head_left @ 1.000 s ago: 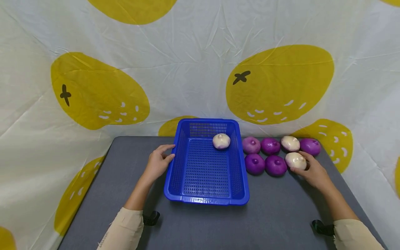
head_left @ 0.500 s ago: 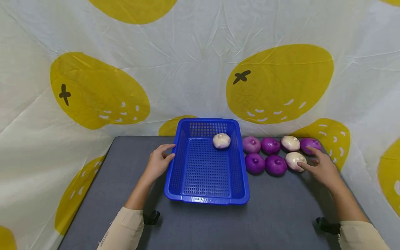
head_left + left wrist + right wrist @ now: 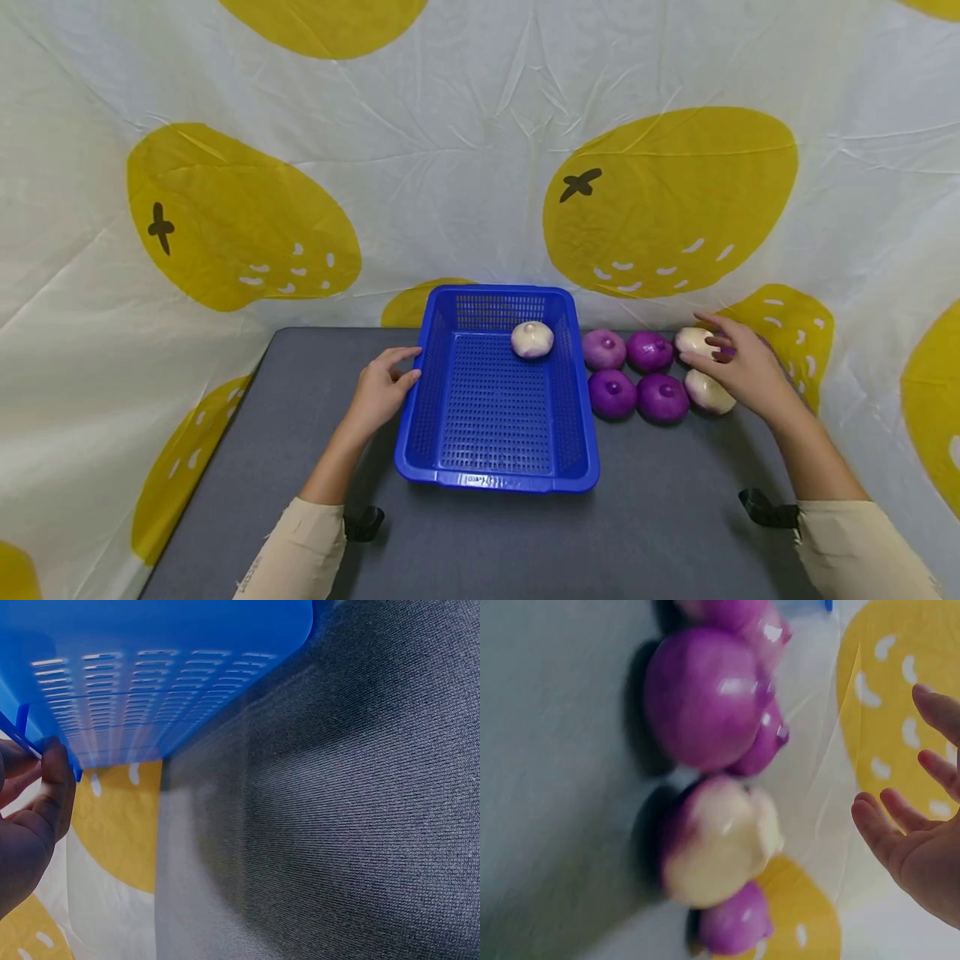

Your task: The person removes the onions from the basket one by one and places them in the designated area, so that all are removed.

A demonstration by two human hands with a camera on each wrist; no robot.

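Front of worktop (image 3: 660, 533): bare grey cloth, open to both hands.
Middle: blue basket (image 3: 420, 400) walls block a sideways pass; its floor is open save one white onion (image 3: 532, 339) at the far right corner.
Right: onions (image 3: 637, 375) packed in two touching rows, just beside the basket.
Back: patterned sheet (image 3: 480, 150) closes off the far edge.
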